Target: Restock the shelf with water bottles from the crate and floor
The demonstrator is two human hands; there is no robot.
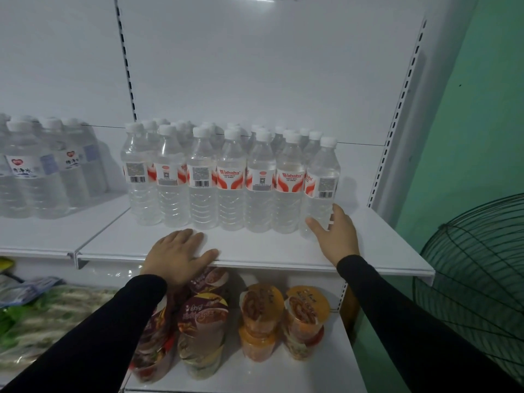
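Note:
Several clear water bottles [231,180] with white caps and red-and-white labels stand in rows on the white shelf [269,251]. My right hand [337,231] has its fingers around the base of the rightmost front bottle [321,180], thumb stretched left in front of it. My left hand [181,255] lies flat, fingers straight, on the shelf's front edge, just before the front row. No crate or floor bottles are visible.
A second group of water bottles [42,168] stands on the neighbouring shelf to the left. Stacked instant noodle cups [258,316] sit on the lower shelf. A green fan cage [476,279] stands at the right, against a green wall. Slotted uprights flank the shelf bay.

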